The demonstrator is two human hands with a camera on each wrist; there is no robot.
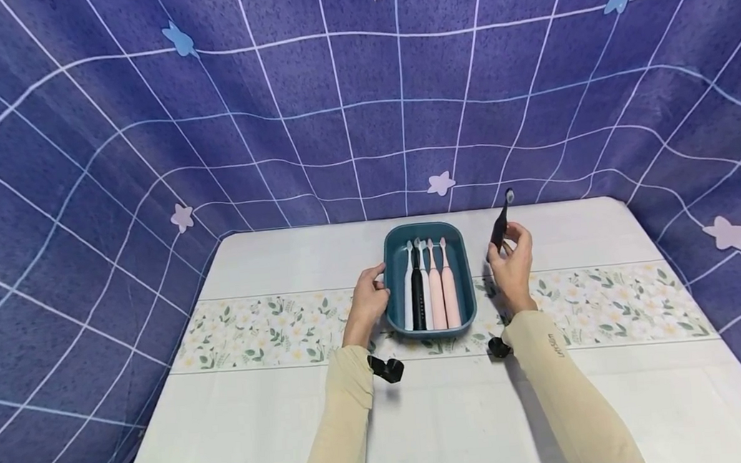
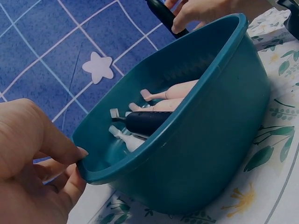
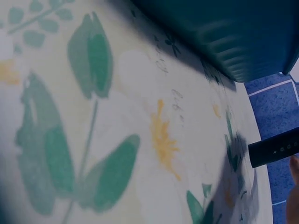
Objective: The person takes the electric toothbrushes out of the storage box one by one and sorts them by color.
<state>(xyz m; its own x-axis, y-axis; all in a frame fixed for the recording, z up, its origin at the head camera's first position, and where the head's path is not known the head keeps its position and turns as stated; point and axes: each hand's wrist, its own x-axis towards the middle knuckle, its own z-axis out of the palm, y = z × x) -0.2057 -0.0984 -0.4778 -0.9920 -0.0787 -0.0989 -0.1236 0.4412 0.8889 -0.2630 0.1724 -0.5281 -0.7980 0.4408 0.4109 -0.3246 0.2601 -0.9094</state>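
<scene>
A dark teal plastic bin (image 1: 397, 258) stands on the table near its back half. My left hand (image 1: 367, 302) is at the bin's left side, and in the left wrist view its thumb and fingers pinch the rim. Inside lie several electric toothbrushes side by side, heads toward the back: white ones (image 1: 409, 297), a black one (image 1: 418, 293) and two pink ones (image 1: 449, 294). To the right of the bin, my right hand (image 1: 515, 268) holds another black electric toothbrush (image 1: 501, 228) above the table, head up. Its handle end (image 3: 271, 149) shows in the right wrist view.
The white table (image 1: 280, 417) has a floral band (image 1: 255, 333) running across it under the bin. A dark blue curtain (image 1: 299, 136) with grid lines and stars hangs behind and on both sides. Black straps or camera mounts (image 1: 386, 369) sit at both wrists.
</scene>
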